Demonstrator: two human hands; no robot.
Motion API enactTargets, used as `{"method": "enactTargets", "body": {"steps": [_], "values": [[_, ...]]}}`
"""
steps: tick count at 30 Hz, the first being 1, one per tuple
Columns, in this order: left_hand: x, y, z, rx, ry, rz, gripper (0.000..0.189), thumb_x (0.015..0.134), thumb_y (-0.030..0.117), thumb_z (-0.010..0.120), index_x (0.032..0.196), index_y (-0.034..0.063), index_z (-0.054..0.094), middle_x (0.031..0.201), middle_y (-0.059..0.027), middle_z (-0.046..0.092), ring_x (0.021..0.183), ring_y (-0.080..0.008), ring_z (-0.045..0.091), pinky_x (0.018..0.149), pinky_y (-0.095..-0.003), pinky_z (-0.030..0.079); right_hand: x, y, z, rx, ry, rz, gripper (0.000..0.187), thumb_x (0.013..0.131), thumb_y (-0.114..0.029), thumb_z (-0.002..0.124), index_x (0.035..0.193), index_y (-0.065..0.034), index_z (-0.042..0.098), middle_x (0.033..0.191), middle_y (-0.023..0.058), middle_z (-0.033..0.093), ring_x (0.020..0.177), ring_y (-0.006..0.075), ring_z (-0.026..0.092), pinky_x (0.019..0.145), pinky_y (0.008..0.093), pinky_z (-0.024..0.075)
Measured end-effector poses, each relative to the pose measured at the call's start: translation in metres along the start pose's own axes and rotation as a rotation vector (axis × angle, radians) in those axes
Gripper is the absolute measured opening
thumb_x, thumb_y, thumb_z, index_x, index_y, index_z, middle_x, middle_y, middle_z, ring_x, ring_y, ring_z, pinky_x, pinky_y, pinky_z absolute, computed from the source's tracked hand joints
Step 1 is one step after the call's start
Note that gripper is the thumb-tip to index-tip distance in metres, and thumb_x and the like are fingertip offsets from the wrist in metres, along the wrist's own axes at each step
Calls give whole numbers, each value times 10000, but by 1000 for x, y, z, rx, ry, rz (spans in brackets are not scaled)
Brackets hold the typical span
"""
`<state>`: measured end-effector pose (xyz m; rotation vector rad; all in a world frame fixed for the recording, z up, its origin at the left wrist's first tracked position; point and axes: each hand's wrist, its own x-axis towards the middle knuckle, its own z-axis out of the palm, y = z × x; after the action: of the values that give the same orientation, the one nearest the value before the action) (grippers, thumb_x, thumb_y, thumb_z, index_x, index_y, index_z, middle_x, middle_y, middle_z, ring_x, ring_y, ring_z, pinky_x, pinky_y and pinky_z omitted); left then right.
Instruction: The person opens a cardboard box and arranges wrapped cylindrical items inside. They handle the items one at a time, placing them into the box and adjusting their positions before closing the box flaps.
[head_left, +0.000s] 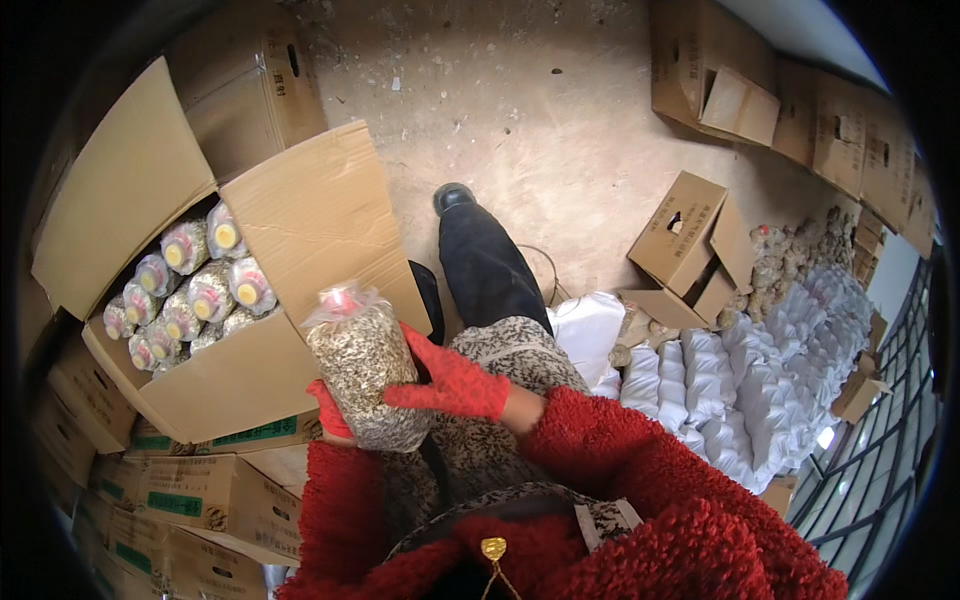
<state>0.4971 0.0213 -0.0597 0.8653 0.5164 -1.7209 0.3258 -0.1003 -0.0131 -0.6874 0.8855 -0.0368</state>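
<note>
Between my two red-gloved hands is a clear plastic bag packed with speckled, grainy material (367, 375), its gathered neck and reddish cap at the upper left. My left hand (330, 409) supports its lower left side, mostly hidden behind it. My right hand (454, 379) grips the right side, thumb across the front. Just left of the bag stands an open cardboard box (225, 382) with its flaps spread. Inside lie several similar filled bags (180, 319), their round yellow cap ends facing up toward me.
Closed cartons (210, 495) are stacked at the lower left, and another (240, 97) stands behind the open box. At right lie rows of white wrapped bundles (705, 382), an opened carton (679, 232) and brownish bags (780, 259). More cartons (836, 135) line the upper right.
</note>
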Motion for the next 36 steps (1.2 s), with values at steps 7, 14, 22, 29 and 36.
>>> {"method": "enactTargets", "body": {"steps": [7,14,22,29,36], "values": [[61,-50,-88,-84,129,310,837,809,653,492,1391,72,340,1368,-146,425,1217,-324,436,1019,-475,376,71,28,-70,294,-153,51,1005,728,-148,744,1463,-19,71,1399,155,368,1276,213,357,1046,313,309],[57,-54,-64,-89,-37,434,818,654,216,758,1336,-25,376,1259,-126,529,1119,-233,530,943,-360,431,103,38,-71,278,-572,160,904,746,-138,694,1450,-16,142,1412,104,358,1285,190,347,1051,335,301],[13,-55,-44,303,-98,951,619,801,215,653,1312,-32,408,1169,-75,548,1005,-178,537,927,-306,408,99,58,-36,89,-794,139,932,700,-421,768,1390,1,304,1335,119,470,1212,231,473,1013,375,382],[51,-44,-67,200,136,957,429,921,417,540,1005,9,643,978,-29,635,839,-104,545,762,-285,463,89,72,-33,428,-742,46,549,881,-308,602,1309,-13,427,1237,154,552,1126,287,546,976,448,438],[66,16,-135,304,171,792,177,899,302,568,830,142,596,735,32,574,646,-94,517,629,-222,421,85,59,-87,670,-620,-194,517,805,-371,690,1178,-39,554,1105,113,632,977,252,614,904,421,483]]}}
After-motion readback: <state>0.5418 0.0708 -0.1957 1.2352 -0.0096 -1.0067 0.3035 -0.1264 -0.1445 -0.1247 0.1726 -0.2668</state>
